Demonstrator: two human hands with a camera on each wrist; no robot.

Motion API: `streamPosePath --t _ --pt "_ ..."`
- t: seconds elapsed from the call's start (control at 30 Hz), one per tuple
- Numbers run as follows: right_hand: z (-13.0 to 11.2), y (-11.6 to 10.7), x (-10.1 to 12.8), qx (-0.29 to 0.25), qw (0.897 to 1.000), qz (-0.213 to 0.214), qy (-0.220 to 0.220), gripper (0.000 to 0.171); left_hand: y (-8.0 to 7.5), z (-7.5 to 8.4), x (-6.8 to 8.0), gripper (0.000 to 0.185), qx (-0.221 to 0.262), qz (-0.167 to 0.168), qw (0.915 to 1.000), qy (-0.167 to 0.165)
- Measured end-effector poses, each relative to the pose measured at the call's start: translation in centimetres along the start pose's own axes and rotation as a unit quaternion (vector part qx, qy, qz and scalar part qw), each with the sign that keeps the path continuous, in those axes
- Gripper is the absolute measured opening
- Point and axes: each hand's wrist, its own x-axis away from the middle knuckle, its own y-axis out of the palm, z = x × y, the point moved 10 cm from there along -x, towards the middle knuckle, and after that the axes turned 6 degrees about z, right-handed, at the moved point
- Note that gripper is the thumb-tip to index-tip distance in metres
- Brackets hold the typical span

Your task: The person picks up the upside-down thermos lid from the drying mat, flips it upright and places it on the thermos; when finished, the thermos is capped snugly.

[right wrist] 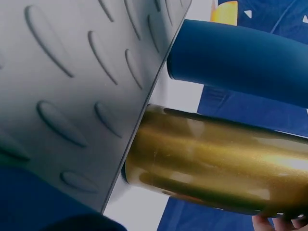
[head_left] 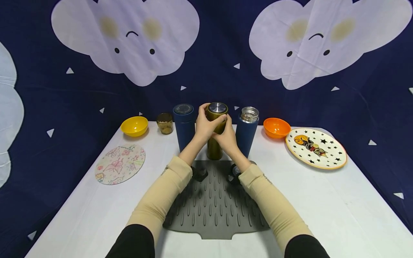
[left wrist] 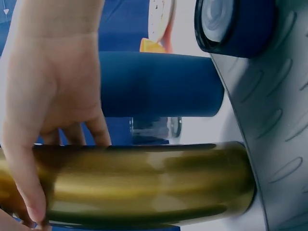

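Note:
A gold thermos flask (head_left: 214, 148) stands upright at the back edge of the grey mat (head_left: 213, 211). My left hand (head_left: 204, 126) grips its upper part from the left, thumb across the front. From the right, my right hand (head_left: 227, 138) holds the same flask a little lower; the right wrist view shows only some of its fingertips (right wrist: 274, 224). To the left stands a blue flask (head_left: 184, 130) with its top covered. Another blue flask (head_left: 247, 132), on the right, shows an uncovered steel mouth. A dark blue cap (left wrist: 250, 26) lies on the mat, partly behind my right wrist.
A small black part (head_left: 200, 174) lies on the mat near my left wrist. Leftward are a brown glass (head_left: 165, 123), a yellow bowl (head_left: 134, 126) and a round floral mat (head_left: 120, 165). Rightward are an orange bowl (head_left: 276, 128) and a star-patterned plate (head_left: 316, 148). A dark blue curtain (head_left: 222, 46) hangs behind.

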Motion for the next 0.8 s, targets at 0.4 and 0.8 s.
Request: streamPosePath --t 0.4,0.8 --pt "0.12 -0.11 0.08 0.014 1.000 0.008 -0.012 0.090 -0.02 -0.83 0.04 0.073 -0.017 -0.028 0.9992 0.023" --pt "0.23 -0.04 -0.07 0.025 1.000 0.007 -0.008 0.087 0.27 -1.01 0.27 0.071 0.024 -0.027 0.9988 0.031"
